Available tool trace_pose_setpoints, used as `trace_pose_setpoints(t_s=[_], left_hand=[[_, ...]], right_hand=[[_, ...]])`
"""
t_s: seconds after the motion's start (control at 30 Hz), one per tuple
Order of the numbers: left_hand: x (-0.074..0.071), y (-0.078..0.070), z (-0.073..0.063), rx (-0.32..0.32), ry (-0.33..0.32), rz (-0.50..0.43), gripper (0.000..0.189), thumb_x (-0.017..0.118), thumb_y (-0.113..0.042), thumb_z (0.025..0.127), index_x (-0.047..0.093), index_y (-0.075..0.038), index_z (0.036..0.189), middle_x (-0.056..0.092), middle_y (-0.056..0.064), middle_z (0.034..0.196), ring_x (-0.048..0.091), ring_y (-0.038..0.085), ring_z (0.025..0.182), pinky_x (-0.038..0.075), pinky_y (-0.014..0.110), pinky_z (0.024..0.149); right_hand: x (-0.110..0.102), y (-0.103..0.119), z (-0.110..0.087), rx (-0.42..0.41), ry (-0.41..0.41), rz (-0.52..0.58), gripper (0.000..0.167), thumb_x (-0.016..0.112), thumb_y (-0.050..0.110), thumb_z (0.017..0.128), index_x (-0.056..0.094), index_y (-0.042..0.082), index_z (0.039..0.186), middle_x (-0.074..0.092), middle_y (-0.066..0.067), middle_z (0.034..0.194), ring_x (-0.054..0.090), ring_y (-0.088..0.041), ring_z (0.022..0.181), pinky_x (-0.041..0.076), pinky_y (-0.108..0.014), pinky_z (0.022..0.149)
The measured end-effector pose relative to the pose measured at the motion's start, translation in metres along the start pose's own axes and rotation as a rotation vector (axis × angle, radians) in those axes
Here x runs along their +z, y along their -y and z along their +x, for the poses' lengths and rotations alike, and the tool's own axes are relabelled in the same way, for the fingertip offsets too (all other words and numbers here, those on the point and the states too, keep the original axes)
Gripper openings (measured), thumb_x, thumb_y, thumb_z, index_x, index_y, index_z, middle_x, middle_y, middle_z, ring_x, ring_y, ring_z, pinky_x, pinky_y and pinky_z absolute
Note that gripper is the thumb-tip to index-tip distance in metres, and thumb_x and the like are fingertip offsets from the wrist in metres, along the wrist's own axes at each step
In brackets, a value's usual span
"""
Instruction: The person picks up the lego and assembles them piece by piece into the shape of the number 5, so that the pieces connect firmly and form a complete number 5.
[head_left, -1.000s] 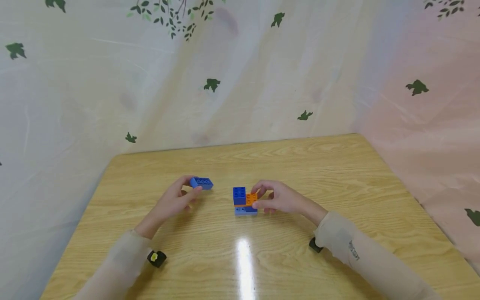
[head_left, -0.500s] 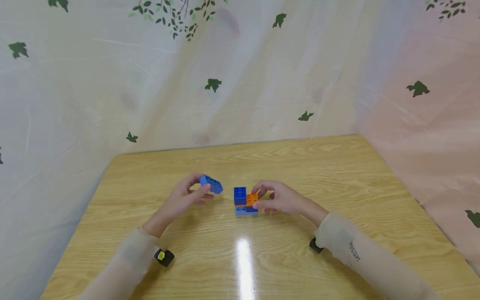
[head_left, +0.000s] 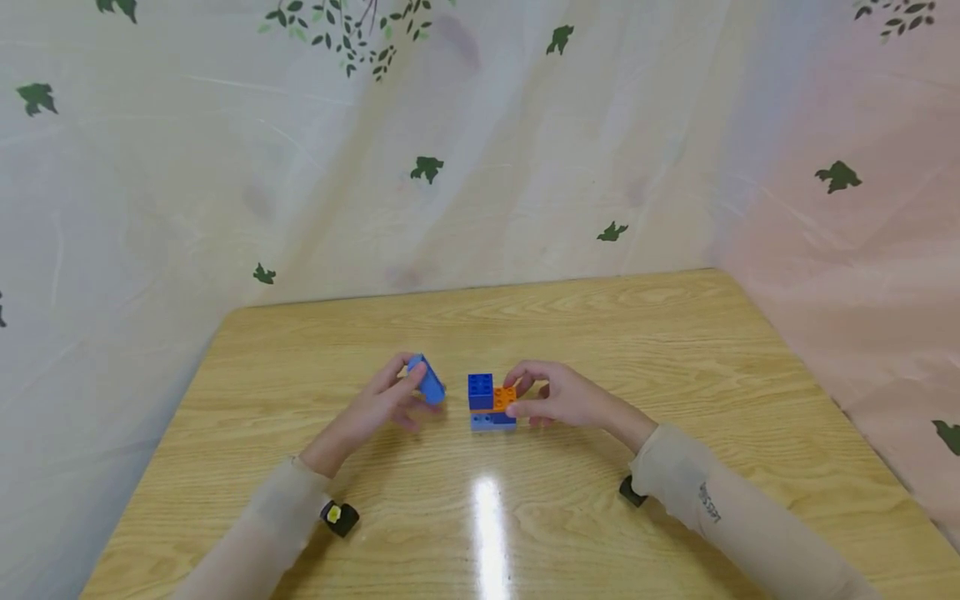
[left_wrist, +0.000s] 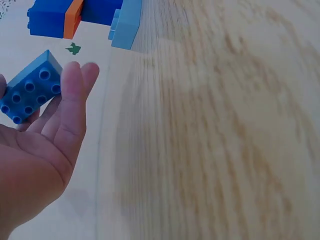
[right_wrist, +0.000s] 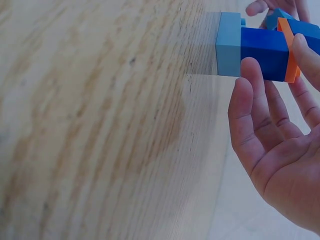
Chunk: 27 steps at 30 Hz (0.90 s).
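My left hand (head_left: 381, 403) holds a blue toy brick (head_left: 431, 385) above the table, left of a small brick stack. The held brick is tilted, and its studs (left_wrist: 30, 86) face the left wrist camera. In the stack, a light blue brick (right_wrist: 228, 47) lies at the bottom, then a dark blue brick (right_wrist: 264, 54), then a thin orange brick (head_left: 507, 397). Another dark blue brick (head_left: 481, 392) sits on the orange one's left part. My right hand (head_left: 564, 395) pinches the orange brick's right end between thumb and finger; its other fingers are beside the lower bricks.
The wooden table (head_left: 645, 333) carries the stack near its middle. Behind it hangs a pale cloth (head_left: 510, 167) with leaf prints. A black wrist device (head_left: 340, 517) sits at the left cuff, another (head_left: 632, 492) at the right.
My left hand has moved right, toward the stack, turning its brick so the studs no longer show in the head view. The right hand and the stack have stayed in place.
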<state>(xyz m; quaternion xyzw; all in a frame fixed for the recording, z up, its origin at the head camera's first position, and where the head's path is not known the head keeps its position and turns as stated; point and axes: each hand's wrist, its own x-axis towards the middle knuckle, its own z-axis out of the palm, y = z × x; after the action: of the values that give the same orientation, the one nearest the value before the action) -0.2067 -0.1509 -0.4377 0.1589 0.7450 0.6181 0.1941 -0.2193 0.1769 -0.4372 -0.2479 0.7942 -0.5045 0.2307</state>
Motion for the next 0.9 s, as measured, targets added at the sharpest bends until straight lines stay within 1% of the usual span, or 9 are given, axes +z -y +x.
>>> trace_pose_setpoints(t_s=[0.07, 0.17, 0.23, 0.3, 0.47, 0.6, 0.67, 0.77, 0.9], left_hand=[[0.0006, -0.0002, 0.0004, -0.033, 0.009, 0.013, 0.056, 0.034, -0.051, 0.109, 0.038, -0.005, 0.14, 0.066, 0.022, 0.123, 0.071, 0.042, 0.1, 0.06, 0.045, 0.066], [0.0011, 0.0004, 0.0016, -0.064, 0.002, 0.022, 0.06, 0.033, -0.055, 0.108, 0.038, -0.005, 0.141, 0.068, 0.023, 0.119, 0.073, 0.038, 0.089, 0.059, 0.041, 0.061], [0.0013, 0.0008, 0.0023, -0.077, -0.002, 0.021, 0.06, 0.035, -0.055, 0.108, 0.038, -0.006, 0.141, 0.068, 0.025, 0.117, 0.074, 0.036, 0.084, 0.06, 0.041, 0.061], [0.0017, 0.0015, 0.0031, -0.085, 0.001, 0.007, 0.057, 0.04, -0.052, 0.108, 0.038, -0.005, 0.141, 0.067, 0.027, 0.114, 0.074, 0.036, 0.082, 0.061, 0.044, 0.064], [0.0035, 0.0034, 0.0052, -0.09, 0.026, -0.034, 0.056, 0.058, -0.038, 0.105, 0.039, -0.002, 0.143, 0.064, 0.024, 0.107, 0.073, 0.037, 0.085, 0.061, 0.048, 0.073], [0.0046, 0.005, 0.0066, -0.079, 0.033, -0.043, 0.058, 0.07, -0.026, 0.099, 0.042, 0.004, 0.141, 0.059, 0.02, 0.113, 0.071, 0.035, 0.093, 0.061, 0.046, 0.079], [0.0044, 0.0056, 0.0067, -0.075, 0.033, -0.039, 0.059, 0.074, -0.021, 0.095, 0.045, 0.006, 0.138, 0.058, 0.019, 0.115, 0.069, 0.033, 0.097, 0.06, 0.044, 0.083], [0.0036, 0.0045, 0.0063, -0.055, 0.024, 0.005, 0.059, 0.079, -0.014, 0.091, 0.049, 0.008, 0.137, 0.059, 0.016, 0.116, 0.066, 0.028, 0.097, 0.059, 0.037, 0.083], [0.0021, 0.0001, 0.0053, -0.021, -0.003, 0.076, 0.063, 0.082, -0.011, 0.086, 0.051, 0.005, 0.138, 0.062, 0.012, 0.115, 0.062, 0.025, 0.096, 0.053, 0.031, 0.08]], right_hand=[[0.0, 0.0005, -0.0001, 0.002, 0.001, -0.003, 0.038, 0.077, 0.028, 0.093, 0.062, 0.014, 0.126, 0.059, -0.013, 0.11, 0.066, -0.04, 0.075, 0.06, -0.048, 0.069], [-0.0003, 0.0009, -0.0001, 0.005, 0.003, -0.006, 0.038, 0.077, 0.029, 0.093, 0.062, 0.015, 0.126, 0.058, -0.013, 0.11, 0.067, -0.039, 0.075, 0.06, -0.048, 0.069], [-0.0007, 0.0007, -0.0001, 0.005, 0.004, -0.009, 0.038, 0.077, 0.029, 0.093, 0.062, 0.015, 0.125, 0.058, -0.013, 0.11, 0.067, -0.039, 0.075, 0.06, -0.048, 0.069], [-0.001, 0.0004, 0.0, 0.003, 0.005, -0.01, 0.038, 0.077, 0.03, 0.093, 0.062, 0.016, 0.125, 0.058, -0.013, 0.11, 0.067, -0.039, 0.074, 0.061, -0.048, 0.069], [-0.0018, -0.0001, 0.0003, -0.004, 0.004, -0.011, 0.038, 0.077, 0.03, 0.093, 0.062, 0.016, 0.125, 0.058, -0.013, 0.109, 0.068, -0.038, 0.074, 0.06, -0.047, 0.068], [-0.0018, 0.0002, 0.0006, -0.006, 0.005, -0.01, 0.038, 0.077, 0.03, 0.093, 0.062, 0.016, 0.124, 0.058, -0.014, 0.109, 0.068, -0.038, 0.074, 0.06, -0.047, 0.067], [-0.0015, 0.0004, 0.0008, -0.005, 0.005, -0.011, 0.037, 0.077, 0.03, 0.093, 0.062, 0.016, 0.124, 0.058, -0.013, 0.109, 0.068, -0.038, 0.073, 0.06, -0.047, 0.066], [-0.001, 0.0002, 0.001, -0.005, 0.004, -0.013, 0.037, 0.077, 0.029, 0.093, 0.062, 0.016, 0.124, 0.059, -0.013, 0.109, 0.068, -0.038, 0.073, 0.06, -0.047, 0.065], [-0.0006, -0.0002, 0.0013, -0.006, 0.004, -0.013, 0.036, 0.077, 0.028, 0.093, 0.062, 0.016, 0.123, 0.059, -0.013, 0.109, 0.068, -0.039, 0.072, 0.06, -0.047, 0.065]])
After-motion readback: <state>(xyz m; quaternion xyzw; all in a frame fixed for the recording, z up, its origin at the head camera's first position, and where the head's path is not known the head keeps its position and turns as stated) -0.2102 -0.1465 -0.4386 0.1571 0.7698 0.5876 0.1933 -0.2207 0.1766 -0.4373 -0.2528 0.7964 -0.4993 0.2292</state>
